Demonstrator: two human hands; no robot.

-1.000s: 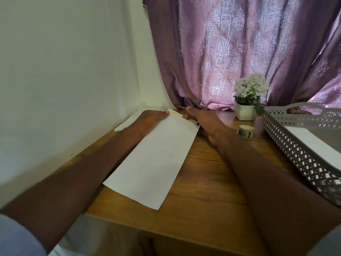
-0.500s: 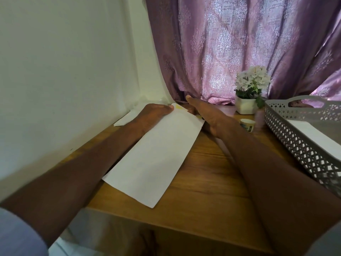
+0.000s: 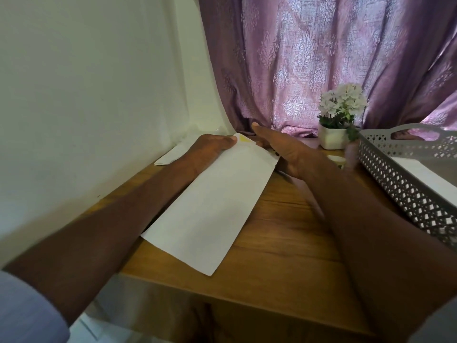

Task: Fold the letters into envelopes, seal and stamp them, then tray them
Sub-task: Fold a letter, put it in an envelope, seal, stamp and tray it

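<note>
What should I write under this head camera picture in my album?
Left hand presses a white envelope on the wooden table.

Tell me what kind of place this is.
Probably a room at home: a wooden desk pushed against a white wall, a purple patterned curtain behind, a small potted flower plant as decoration.

Wooden table (image 3: 284,246), envelope (image 3: 212,209) (white), tray (image 3: 405,194)

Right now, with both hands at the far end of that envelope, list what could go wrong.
The envelope overhangs the table edge at its near corner; a slip of the left hand could let it slide off. The right hand is close to the small jar and flower pot; a sweep may knock them.
</note>
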